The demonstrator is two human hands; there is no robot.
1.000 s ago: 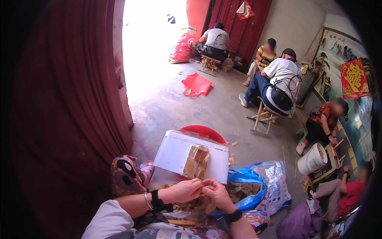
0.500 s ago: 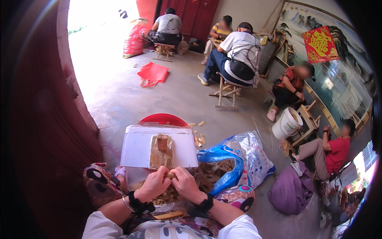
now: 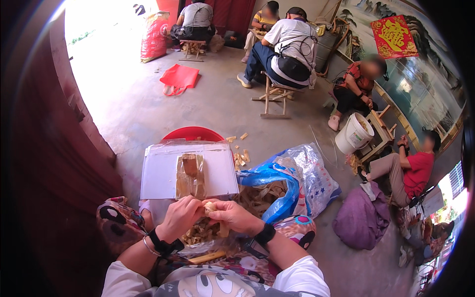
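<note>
Low in the centre of the frame, the left hand (image 3: 179, 216) and right hand (image 3: 232, 216) meet fingertip to fingertip, both pinched on one small pale wood piece (image 3: 211, 206), a blunt, dry-looking chip held just above the lap. Each wrist wears a dark band. Directly beneath the hands lies a heap of tan wood scraps (image 3: 200, 231), rough and splintery, on crinkled clear plastic; a longer flat stick (image 3: 207, 257) rests at its lower edge.

Just above the hands sits a white board (image 3: 158, 173), flat, rectangular and wrapped in glossy film, with a brown strip of bark-like stuff (image 3: 190, 175) lying on its middle. A red round basin (image 3: 193, 133) shows behind its far edge. To the right of centre a blue plastic bag (image 3: 269, 180) gapes open, soft and creased, holding more pale slivers, with a clear printed bag (image 3: 311, 171) spread beyond it. Loose chips (image 3: 241, 156) dot the concrete between board and bag.

The grey concrete floor (image 3: 148, 104) runs smooth and bare toward the upper left, up to a red flat bag (image 3: 179, 79). At the right sit a white bucket (image 3: 352, 132) and a purple cloth bundle (image 3: 362, 220). Other people sit on low wooden stools along the top and right. A dark red curtain closes the left edge.
</note>
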